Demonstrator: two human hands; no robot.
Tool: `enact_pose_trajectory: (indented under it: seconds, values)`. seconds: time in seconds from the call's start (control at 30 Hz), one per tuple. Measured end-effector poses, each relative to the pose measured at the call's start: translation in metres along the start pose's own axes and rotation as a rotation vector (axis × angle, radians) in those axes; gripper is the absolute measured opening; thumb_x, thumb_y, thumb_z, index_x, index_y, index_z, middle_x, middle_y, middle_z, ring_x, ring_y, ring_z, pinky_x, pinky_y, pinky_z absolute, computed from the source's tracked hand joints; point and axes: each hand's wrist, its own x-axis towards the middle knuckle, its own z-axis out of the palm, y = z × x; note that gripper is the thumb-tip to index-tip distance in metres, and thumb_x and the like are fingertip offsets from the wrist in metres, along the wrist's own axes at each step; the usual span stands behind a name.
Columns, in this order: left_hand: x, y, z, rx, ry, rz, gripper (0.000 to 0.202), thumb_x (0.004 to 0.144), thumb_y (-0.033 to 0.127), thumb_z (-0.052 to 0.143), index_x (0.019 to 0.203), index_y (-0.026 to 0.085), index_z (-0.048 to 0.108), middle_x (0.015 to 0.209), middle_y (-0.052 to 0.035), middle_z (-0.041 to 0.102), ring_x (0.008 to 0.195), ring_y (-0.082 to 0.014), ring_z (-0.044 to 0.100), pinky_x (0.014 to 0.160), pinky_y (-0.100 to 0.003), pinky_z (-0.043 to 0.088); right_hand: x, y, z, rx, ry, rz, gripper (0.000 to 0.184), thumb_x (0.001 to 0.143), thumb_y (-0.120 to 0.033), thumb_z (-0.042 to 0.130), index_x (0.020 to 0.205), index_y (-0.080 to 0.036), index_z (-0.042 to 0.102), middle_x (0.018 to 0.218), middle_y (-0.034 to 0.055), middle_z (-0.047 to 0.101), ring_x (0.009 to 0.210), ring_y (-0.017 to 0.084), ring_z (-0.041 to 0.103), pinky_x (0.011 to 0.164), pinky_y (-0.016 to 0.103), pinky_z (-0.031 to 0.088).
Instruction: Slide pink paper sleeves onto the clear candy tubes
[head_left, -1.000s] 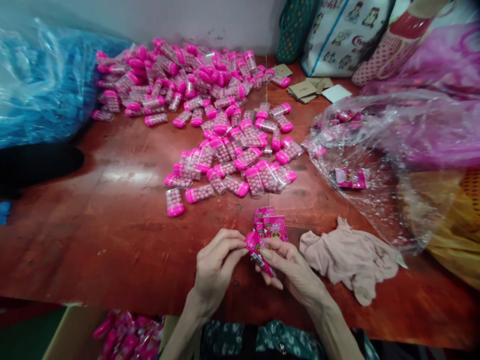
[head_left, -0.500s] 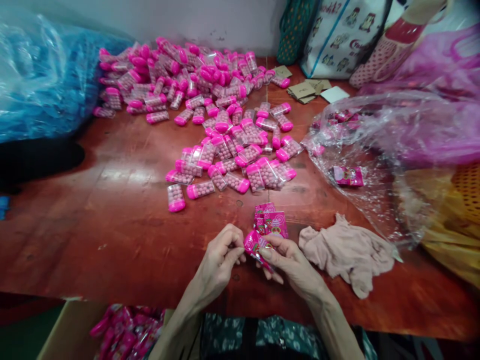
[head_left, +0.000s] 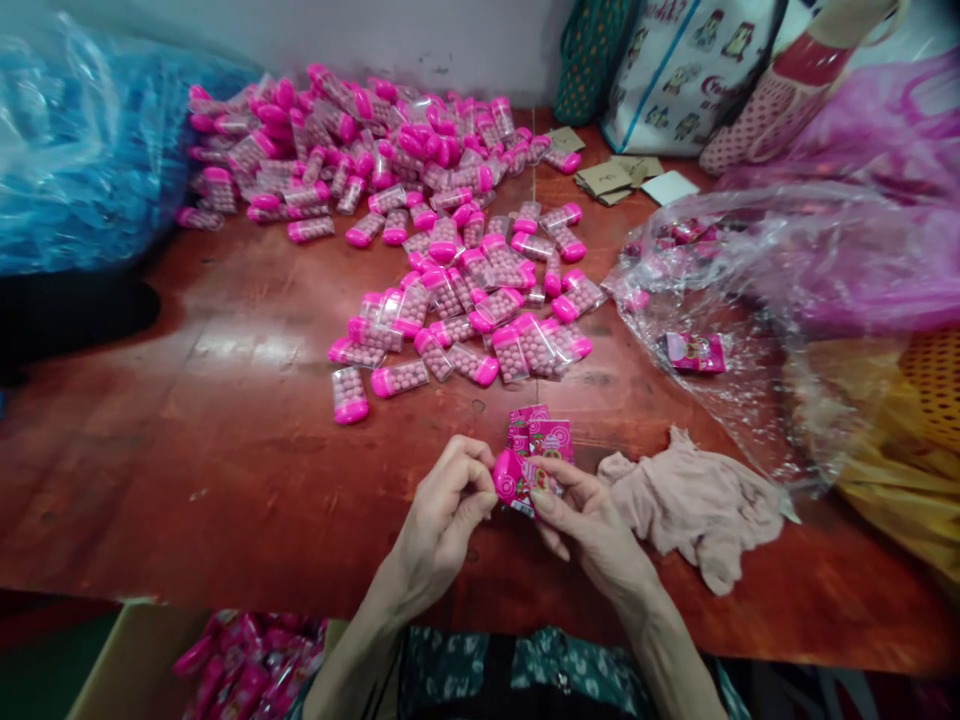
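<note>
Between my hands is a candy container (head_left: 517,483) with a bright pink cap and a printed pink wrapper around its body. My right hand (head_left: 577,510) is closed on the wrapped body, thumb in front and fingers behind. My left hand (head_left: 450,500) is closed in a pinch at the cap's left side; whether its fingertips grip the container or the wrapper's edge is hidden. Just behind lie several flat printed pink wrappers (head_left: 551,437), partly covered by the held container. Farther back spread many clear containers of pink candy balls (head_left: 517,350) with pink caps.
A blue plastic bag (head_left: 82,160) stands at the left. To the right lie a beige cloth (head_left: 697,510) and a clear plastic bag (head_left: 742,400) with a printed wrapper (head_left: 697,352) on it. Below the table's front edge, a cardboard box (head_left: 127,660) holds pink wrapped pieces.
The held container has turned more level, its pink cap now facing left and showing more fully. Both hands stay close together in nearly the same place.
</note>
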Motion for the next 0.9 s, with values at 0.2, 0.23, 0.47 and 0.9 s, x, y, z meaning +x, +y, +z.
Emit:
enact_pose_trajectory:
  seconds: [0.2,0.23,0.47,0.9]
  values:
    - [0.006,0.001,0.003,-0.481,-0.061,-0.17,0.015,0.083,0.022,0.048,0.07,0.015,0.049,0.083,-0.0039,0.046,0.06,-0.0108,0.054,0.05,-0.024,0.042,-0.004,-0.008,-0.001,0.208,-0.15,0.14,0.019,0.077,-0.028,0.064,0.086,-0.015,0.054,0.051,-0.0069,0.047,0.032,0.0,0.025,0.03,0.013,0.017]
    - [0.007,-0.001,0.003,-0.566,-0.062,-0.187,0.015,0.083,0.023,0.048,0.07,0.015,0.048,0.082,-0.0036,0.047,0.057,-0.0104,0.054,0.047,-0.023,0.041,-0.005,-0.009,-0.001,0.241,-0.167,0.17,0.018,0.078,-0.029,0.063,0.084,-0.015,0.053,0.051,-0.0072,0.046,0.031,-0.001,0.022,0.03,0.013,0.016]
    - [0.01,-0.012,0.007,-0.48,0.147,-0.069,0.01,0.079,0.014,0.053,0.086,0.016,0.06,0.094,-0.0058,0.054,0.071,-0.0139,0.056,0.059,-0.026,0.046,-0.004,-0.01,-0.005,0.411,-0.197,0.255,0.016,0.082,-0.027,0.057,0.075,-0.015,0.05,0.046,-0.008,0.044,0.03,-0.001,0.015,0.026,0.01,0.013]
    - [0.009,-0.015,0.012,-0.225,0.131,0.032,0.023,0.073,0.007,0.06,0.093,0.019,0.065,0.102,-0.0088,0.061,0.095,-0.0213,0.058,0.076,-0.031,0.049,-0.004,-0.002,0.002,0.429,-0.147,0.276,0.015,0.082,-0.027,0.057,0.075,-0.016,0.05,0.044,-0.0082,0.046,0.028,-0.001,0.014,0.025,0.01,0.012]
